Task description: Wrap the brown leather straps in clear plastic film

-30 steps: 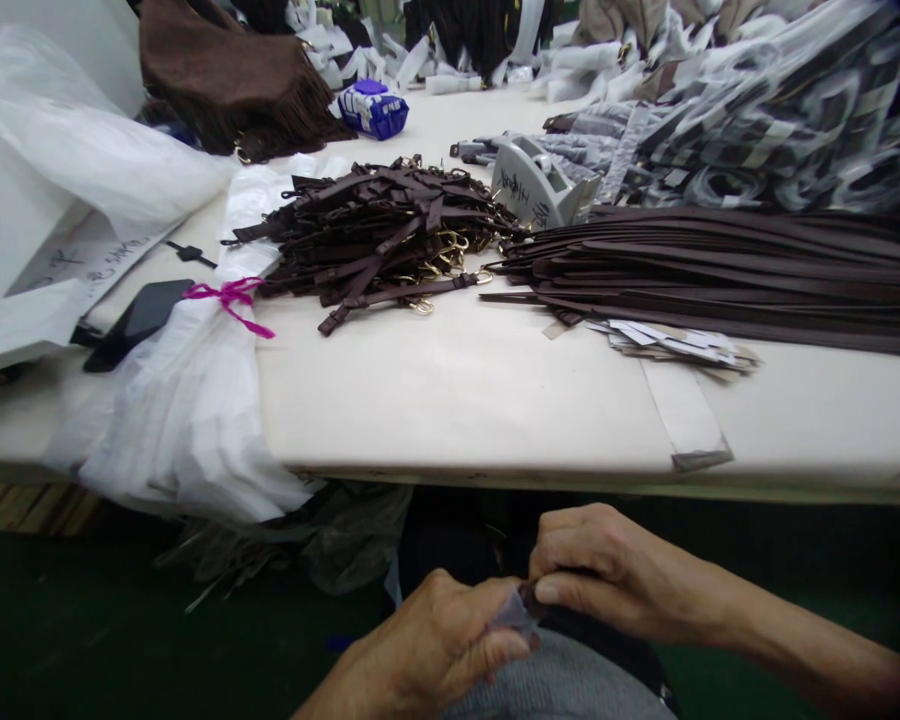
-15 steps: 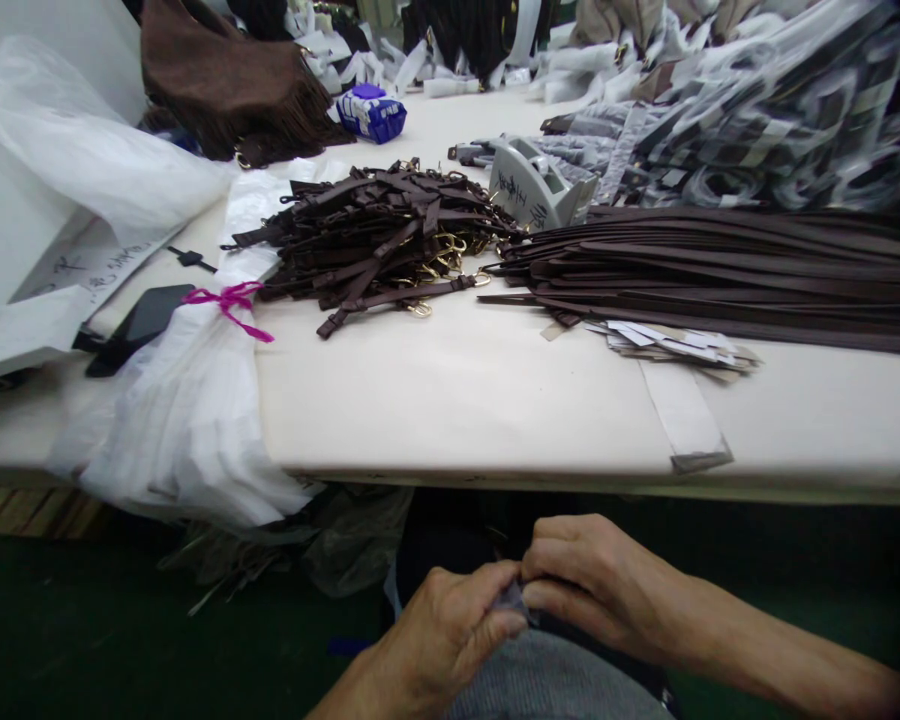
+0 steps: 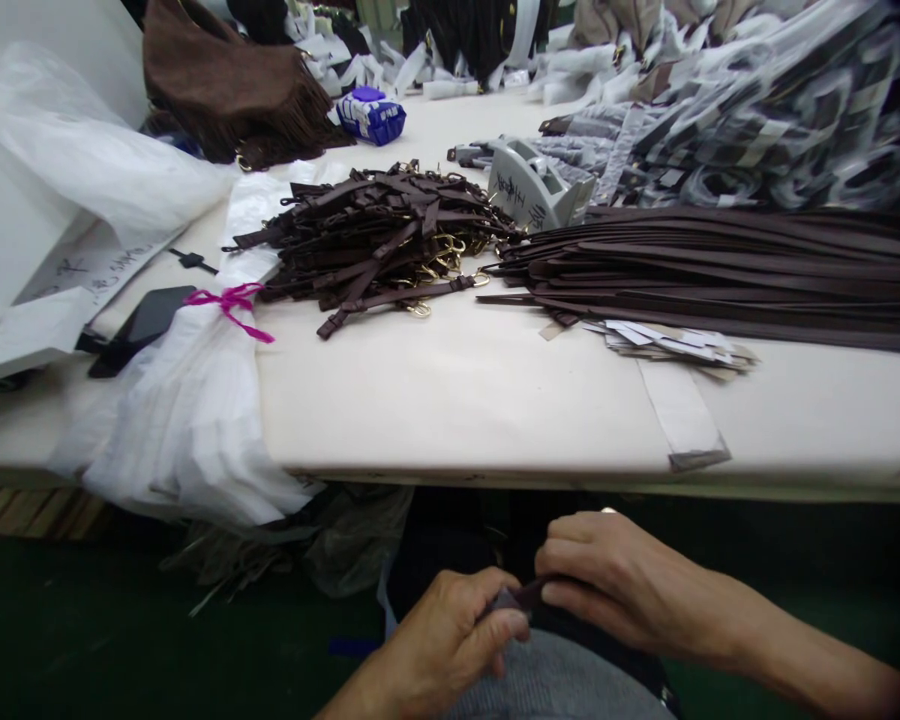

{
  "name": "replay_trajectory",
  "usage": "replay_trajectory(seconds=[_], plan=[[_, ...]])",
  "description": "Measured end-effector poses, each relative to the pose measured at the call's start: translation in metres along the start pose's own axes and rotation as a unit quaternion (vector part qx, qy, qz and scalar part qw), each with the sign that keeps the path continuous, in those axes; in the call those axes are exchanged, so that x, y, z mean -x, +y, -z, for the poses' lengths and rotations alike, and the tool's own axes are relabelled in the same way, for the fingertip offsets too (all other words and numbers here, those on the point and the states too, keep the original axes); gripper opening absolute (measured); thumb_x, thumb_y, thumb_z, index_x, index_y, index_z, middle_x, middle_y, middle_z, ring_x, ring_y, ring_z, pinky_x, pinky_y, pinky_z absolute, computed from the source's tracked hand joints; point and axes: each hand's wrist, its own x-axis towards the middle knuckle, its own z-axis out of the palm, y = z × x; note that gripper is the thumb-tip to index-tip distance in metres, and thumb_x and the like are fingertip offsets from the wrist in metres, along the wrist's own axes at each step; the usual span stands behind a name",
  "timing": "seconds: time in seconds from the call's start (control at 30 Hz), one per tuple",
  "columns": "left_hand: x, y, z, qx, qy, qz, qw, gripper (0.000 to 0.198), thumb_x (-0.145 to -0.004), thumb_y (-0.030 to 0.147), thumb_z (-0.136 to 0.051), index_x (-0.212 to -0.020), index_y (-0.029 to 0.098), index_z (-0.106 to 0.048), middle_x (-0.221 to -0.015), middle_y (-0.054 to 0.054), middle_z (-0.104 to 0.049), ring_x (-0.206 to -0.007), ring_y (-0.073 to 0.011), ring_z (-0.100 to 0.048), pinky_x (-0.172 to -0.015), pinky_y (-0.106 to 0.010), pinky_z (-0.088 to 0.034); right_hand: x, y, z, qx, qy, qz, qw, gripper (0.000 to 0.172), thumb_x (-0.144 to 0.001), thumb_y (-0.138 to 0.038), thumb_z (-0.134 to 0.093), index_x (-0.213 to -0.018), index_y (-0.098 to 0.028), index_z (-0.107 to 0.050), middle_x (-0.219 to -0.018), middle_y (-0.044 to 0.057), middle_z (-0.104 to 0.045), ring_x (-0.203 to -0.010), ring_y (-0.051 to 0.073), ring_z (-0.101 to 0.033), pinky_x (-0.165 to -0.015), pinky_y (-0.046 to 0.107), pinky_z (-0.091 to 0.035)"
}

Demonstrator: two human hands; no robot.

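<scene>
Below the table's front edge, close to my lap, both hands work on one dark brown strap (image 3: 529,594). My left hand (image 3: 457,625) pinches its end between thumb and fingers, where something greyish and shiny shows. A short way to the right, my right hand (image 3: 611,568) is closed on the same strap, which spans the small gap between them. Most of the strap is hidden by my fingers. On the table ahead lie a heap of short brown straps with gold clasps (image 3: 390,220) and a bundle of long brown straps (image 3: 720,265).
A grey tape dispenser (image 3: 529,190) stands behind the straps. Paper slips (image 3: 667,345) lie at the front right. White plastic bags (image 3: 195,420), tied with pink string (image 3: 229,300), hang over the edge. Behind are a brown fringed bag (image 3: 225,85), a blue packet (image 3: 373,117) and plastic-wrapped straps (image 3: 757,130).
My right hand has shifted slightly right, away from my left. A dark brown stretch of strap now shows between them, where my fingertips were nearly together.
</scene>
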Motion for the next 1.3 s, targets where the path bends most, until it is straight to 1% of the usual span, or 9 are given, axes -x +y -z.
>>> replay_trajectory(seconds=[0.1, 0.23, 0.53, 0.63, 0.77, 0.9, 1.03, 1.13, 1.3], plan=[[-0.003, -0.005, -0.004, -0.047, 0.001, -0.021, 0.999, 0.027, -0.090, 0.031, -0.041, -0.081, 0.013, -0.058, -0.069, -0.001, -0.061, -0.066, -0.0116, -0.059, -0.064, -0.018, -0.040, -0.004, -0.004, -0.007, 0.055, -0.007, 0.014, 0.998, 0.015, -0.090, -0.025, -0.045, -0.081, -0.019, -0.055, -0.077, 0.001, -0.057, -0.069, 0.015, -0.051, -0.061, 0.028, -0.034], [0.001, -0.009, 0.001, -0.075, 0.025, -0.015, 0.997, 0.030, -0.091, 0.031, -0.038, -0.076, 0.014, -0.057, -0.065, 0.001, -0.058, -0.064, -0.0101, -0.055, -0.063, -0.018, -0.037, -0.001, 0.006, -0.001, -0.011, 0.001, -0.009, 1.000, 0.012, -0.089, -0.028, -0.049, -0.094, -0.019, -0.054, -0.087, 0.002, -0.059, -0.077, 0.015, -0.054, -0.066, 0.027, -0.038], [0.005, -0.006, 0.015, -0.069, 0.037, 0.010, 0.997, 0.024, -0.086, 0.035, -0.048, -0.100, 0.017, -0.051, -0.069, 0.004, -0.054, -0.064, -0.0106, -0.050, -0.058, -0.020, -0.032, -0.013, 0.006, 0.000, -0.015, 0.000, -0.024, 1.000, 0.017, -0.084, -0.027, -0.056, -0.098, -0.017, -0.057, -0.090, 0.004, -0.060, -0.081, 0.018, -0.055, -0.069, 0.028, -0.040], [0.011, -0.012, 0.021, -0.028, 0.061, 0.003, 0.998, 0.044, -0.078, 0.038, -0.060, -0.114, 0.018, -0.044, -0.067, 0.007, -0.051, -0.060, -0.0090, -0.046, -0.056, -0.019, -0.031, -0.010, 0.017, 0.003, -0.068, 0.010, -0.057, 0.996, 0.016, -0.086, -0.030, -0.053, -0.097, -0.018, -0.056, -0.085, 0.003, -0.061, -0.076, 0.016, -0.055, -0.067, 0.027, -0.040], [0.018, -0.021, 0.029, -0.008, 0.062, 0.020, 0.998, 0.082, -0.061, 0.036, -0.076, -0.129, 0.021, -0.033, -0.094, 0.001, -0.062, -0.081, -0.0134, -0.054, -0.072, -0.020, -0.038, -0.005, 0.021, 0.005, -0.082, 0.032, -0.056, 0.995, 0.011, -0.088, -0.027, -0.050, -0.085, -0.018, -0.056, -0.073, -0.001, -0.057, -0.062, 0.012, -0.050, -0.057, 0.023, -0.037], [0.021, -0.027, 0.030, -0.085, 0.051, 0.113, 0.989, 0.023, -0.071, 0.033, -0.066, -0.087, 0.017, -0.061, -0.070, 0.005, -0.056, -0.065, -0.0103, -0.049, -0.055, -0.017, -0.030, -0.004, 0.014, 0.001, -0.019, 0.082, -0.002, 0.996, 0.012, -0.091, -0.027, -0.046, -0.090, -0.018, -0.054, -0.078, 0.001, -0.056, -0.066, 0.012, -0.051, -0.059, 0.024, -0.037], [0.018, -0.023, 0.025, -0.085, 0.041, 0.124, 0.988, 0.023, -0.071, 0.036, -0.065, -0.068, 0.015, -0.059, -0.055, 0.007, -0.043, -0.054, -0.0073, -0.040, -0.046, -0.018, -0.021, -0.011, 0.000, -0.013, 0.125, 0.144, 0.097, 0.977, 0.015, -0.093, -0.024, -0.041, -0.092, -0.017, -0.054, -0.074, 0.002, -0.055, -0.064, 0.015, -0.047, -0.056, 0.027, -0.033], [0.013, -0.017, 0.020, -0.089, 0.054, 0.100, 0.990, 0.025, -0.070, 0.035, -0.067, -0.061, 0.014, -0.057, -0.053, 0.007, -0.041, -0.053, -0.0066, -0.039, -0.046, -0.018, -0.020, -0.021, -0.015, -0.023, 0.186, 0.128, 0.157, 0.961, 0.018, -0.093, -0.017, -0.038, -0.085, -0.017, -0.054, -0.071, 0.002, -0.055, -0.062, 0.016, -0.045, -0.055, 0.030, -0.030], [0.011, -0.012, 0.020, -0.080, 0.097, 0.093, 0.988, 0.029, -0.069, 0.040, -0.067, -0.064, 0.013, -0.058, -0.055, 0.007, -0.044, -0.055, -0.0066, -0.041, -0.048, -0.018, -0.022, -0.031, -0.024, -0.025, 0.166, 0.135, 0.148, 0.965, 0.017, -0.093, -0.019, -0.038, -0.089, -0.016, -0.054, -0.072, 0.002, -0.056, -0.062, 0.017, -0.045, -0.056, 0.031, -0.028]])
